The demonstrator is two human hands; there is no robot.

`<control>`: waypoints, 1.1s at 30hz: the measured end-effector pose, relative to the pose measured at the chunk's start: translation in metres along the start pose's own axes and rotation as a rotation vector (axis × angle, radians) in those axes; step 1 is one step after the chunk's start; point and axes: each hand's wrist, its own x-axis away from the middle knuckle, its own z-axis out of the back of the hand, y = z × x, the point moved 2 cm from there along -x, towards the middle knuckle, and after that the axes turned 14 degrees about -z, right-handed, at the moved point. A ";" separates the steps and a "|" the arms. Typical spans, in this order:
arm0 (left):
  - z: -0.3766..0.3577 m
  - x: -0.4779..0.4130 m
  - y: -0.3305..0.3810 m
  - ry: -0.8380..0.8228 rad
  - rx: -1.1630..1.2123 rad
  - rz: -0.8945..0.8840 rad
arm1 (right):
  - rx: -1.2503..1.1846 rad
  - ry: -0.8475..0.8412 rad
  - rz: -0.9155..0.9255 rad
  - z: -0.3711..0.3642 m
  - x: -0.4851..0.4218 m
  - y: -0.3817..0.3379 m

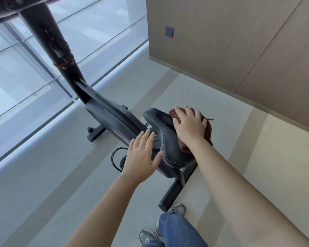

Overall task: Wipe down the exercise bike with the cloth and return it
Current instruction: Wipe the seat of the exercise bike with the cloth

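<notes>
The black exercise bike (103,113) stands on the floor, its post rising to the upper left. Its black saddle (161,132) with white stitching is at the centre. A reddish-brown cloth (208,132) lies on the saddle's right side, and my right hand (189,125) presses flat on it, fingers spread. Most of the cloth is hidden under that hand. My left hand (141,155) is open, fingers apart, at the saddle's left edge, its thumb touching the rim.
A glass window wall (25,68) with a low sill runs along the left. Beige wall panels (239,41) with a dark switch plate (169,32) stand at the right. My jeans leg and sneakers (168,227) are beside the bike's rear foot bar (173,191).
</notes>
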 end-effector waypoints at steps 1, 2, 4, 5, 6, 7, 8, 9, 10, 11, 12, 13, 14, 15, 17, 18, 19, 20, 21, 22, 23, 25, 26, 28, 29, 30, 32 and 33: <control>0.001 -0.005 -0.001 -0.002 -0.010 -0.012 | -0.003 -0.011 -0.041 0.002 -0.006 -0.001; 0.001 -0.009 -0.002 -0.002 -0.017 -0.018 | -0.001 -0.020 -0.069 0.003 -0.009 -0.001; 0.002 -0.016 -0.005 -0.012 -0.022 -0.011 | 0.017 -0.038 -0.072 0.002 -0.007 -0.001; 0.001 -0.020 -0.008 -0.017 -0.024 -0.008 | 0.019 -0.046 -0.048 0.002 -0.006 0.001; 0.001 -0.023 -0.011 -0.022 -0.027 -0.010 | 0.014 -0.055 -0.017 0.003 -0.006 0.004; 0.000 -0.026 -0.014 -0.027 -0.028 -0.018 | 0.013 -0.062 0.018 0.005 -0.007 0.007; 0.000 -0.029 -0.017 -0.031 -0.028 -0.029 | 0.026 -0.069 0.057 0.007 -0.008 0.011; -0.001 -0.032 -0.020 -0.036 -0.026 -0.039 | 0.045 -0.075 0.094 0.008 -0.009 0.015; -0.001 -0.034 -0.023 -0.040 -0.025 -0.047 | 0.054 -0.079 0.120 0.008 -0.009 0.018; -0.001 -0.037 -0.026 -0.044 -0.023 -0.054 | 0.046 -0.072 0.130 0.008 -0.007 0.020; -0.002 -0.041 -0.029 -0.054 -0.020 -0.066 | 0.028 -0.054 0.120 0.007 -0.005 0.020; -0.002 -0.044 -0.031 -0.061 -0.022 -0.075 | 0.012 -0.028 0.107 0.006 -0.001 0.019; -0.002 -0.047 -0.034 -0.069 -0.025 -0.088 | 0.002 -0.001 0.092 0.005 0.004 0.017; -0.002 -0.051 -0.038 -0.084 -0.023 -0.115 | -0.012 0.027 0.062 0.004 0.010 0.016; -0.001 -0.059 -0.045 -0.102 -0.013 -0.176 | -0.054 0.075 -0.008 0.000 0.025 0.013; 0.000 -0.064 -0.049 -0.102 -0.013 -0.207 | -0.078 0.104 -0.048 -0.003 0.035 0.011; 0.001 -0.068 -0.054 -0.100 -0.013 -0.237 | -0.100 0.147 -0.091 -0.007 0.047 0.008; 0.002 -0.072 -0.058 -0.101 -0.012 -0.266 | -0.112 0.204 -0.136 -0.012 0.059 0.003; 0.003 -0.076 -0.062 -0.104 -0.011 -0.295 | -0.110 0.259 -0.188 -0.017 0.070 -0.003; 0.005 -0.080 -0.066 -0.104 -0.011 -0.328 | -0.094 0.305 -0.244 -0.020 0.078 -0.010; 0.006 -0.084 -0.070 -0.105 -0.009 -0.363 | -0.071 0.335 -0.294 -0.023 0.083 -0.017; 0.007 -0.092 -0.077 -0.126 -0.001 -0.425 | -0.037 0.342 -0.375 -0.025 0.082 -0.027; 0.007 -0.096 -0.080 -0.142 -0.001 -0.454 | -0.021 0.335 -0.403 -0.023 0.078 -0.029; 0.008 -0.104 -0.084 -0.176 -0.012 -0.517 | 0.032 0.300 -0.438 -0.020 0.067 -0.033; 0.007 -0.107 -0.086 -0.190 -0.017 -0.547 | 0.051 0.273 -0.450 -0.019 0.058 -0.034; 0.006 -0.110 -0.087 -0.202 -0.020 -0.574 | 0.055 0.239 -0.462 -0.018 0.048 -0.036; 0.004 -0.113 -0.090 -0.216 -0.022 -0.613 | 0.047 0.171 -0.481 -0.015 0.028 -0.038; 0.003 -0.113 -0.091 -0.220 -0.017 -0.622 | 0.046 0.159 -0.488 -0.015 0.022 -0.039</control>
